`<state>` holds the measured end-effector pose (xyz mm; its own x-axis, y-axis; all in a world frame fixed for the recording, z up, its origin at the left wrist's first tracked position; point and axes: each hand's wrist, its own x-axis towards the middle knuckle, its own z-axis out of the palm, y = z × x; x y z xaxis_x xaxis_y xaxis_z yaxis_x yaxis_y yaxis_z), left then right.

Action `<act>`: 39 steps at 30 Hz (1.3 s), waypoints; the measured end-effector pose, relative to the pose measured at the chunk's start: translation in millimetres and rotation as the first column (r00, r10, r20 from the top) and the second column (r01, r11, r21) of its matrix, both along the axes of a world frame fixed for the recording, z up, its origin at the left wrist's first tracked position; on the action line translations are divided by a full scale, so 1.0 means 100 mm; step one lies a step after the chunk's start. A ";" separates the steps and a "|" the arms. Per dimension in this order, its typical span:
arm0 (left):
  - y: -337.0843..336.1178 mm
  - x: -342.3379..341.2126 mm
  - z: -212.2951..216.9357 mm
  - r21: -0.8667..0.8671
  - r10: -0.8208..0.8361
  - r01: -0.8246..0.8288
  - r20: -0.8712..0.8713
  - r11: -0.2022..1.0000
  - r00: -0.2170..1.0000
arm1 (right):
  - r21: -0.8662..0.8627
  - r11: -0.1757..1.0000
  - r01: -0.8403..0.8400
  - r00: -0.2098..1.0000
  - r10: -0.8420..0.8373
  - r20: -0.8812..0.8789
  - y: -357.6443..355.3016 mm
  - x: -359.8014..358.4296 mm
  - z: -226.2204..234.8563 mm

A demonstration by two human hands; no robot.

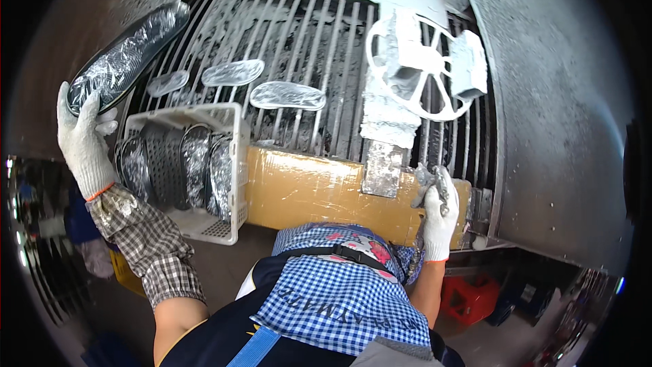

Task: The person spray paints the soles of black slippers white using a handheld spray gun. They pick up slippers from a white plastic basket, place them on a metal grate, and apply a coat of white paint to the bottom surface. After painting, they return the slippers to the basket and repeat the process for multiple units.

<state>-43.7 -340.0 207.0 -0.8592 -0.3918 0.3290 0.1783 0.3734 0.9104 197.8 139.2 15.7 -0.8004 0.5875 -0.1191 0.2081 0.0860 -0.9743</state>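
Observation:
My left hand (87, 124), in a white knit glove, grips the near end of a dark shoe sole (125, 54) whose top is covered in crinkled clear film. The sole is tilted above the left side of a metal grating. At the right, my gloved right hand (440, 214) is closed round a grey, paint-caked tool (433, 187) that looks like a spray gun; its far part is partly hidden by the fingers. A white plastic crate (241, 170) below my left hand holds several dark soles (197, 163) standing on edge, some with film on them.
Three film-covered oval pieces (288, 96) lie on the slatted grating (339, 61). A white-coated spoked wheel (435, 61) stands at the right. A tan tape-covered panel (305, 180) runs along the front edge. Metal walls (557, 109) flank the grating; a red crate (468, 298) sits below right.

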 end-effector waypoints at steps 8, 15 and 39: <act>1.51 -0.65 -0.53 0.554 -0.637 0.616 -0.188 0.560 0.748 | -0.110 0.994 0.019 0.998 -0.026 -0.064 0.09 0.16 -0.04; 3.08 -0.95 -0.65 0.632 -0.864 0.724 -0.166 0.277 0.475 | -0.098 0.989 0.115 0.987 -0.125 -0.103 0.11 0.31 -0.04; 3.74 -1.23 -0.76 0.365 -0.843 0.768 0.104 0.526 0.528 | -0.165 0.978 0.124 0.984 -0.143 -0.108 0.18 0.43 0.04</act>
<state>-166.7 34.3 131.4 -0.8740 0.4806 0.0720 0.0510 -0.0567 0.9971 241.0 157.4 19.9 -0.7299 0.6717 -0.1271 0.0891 -0.0909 -0.9919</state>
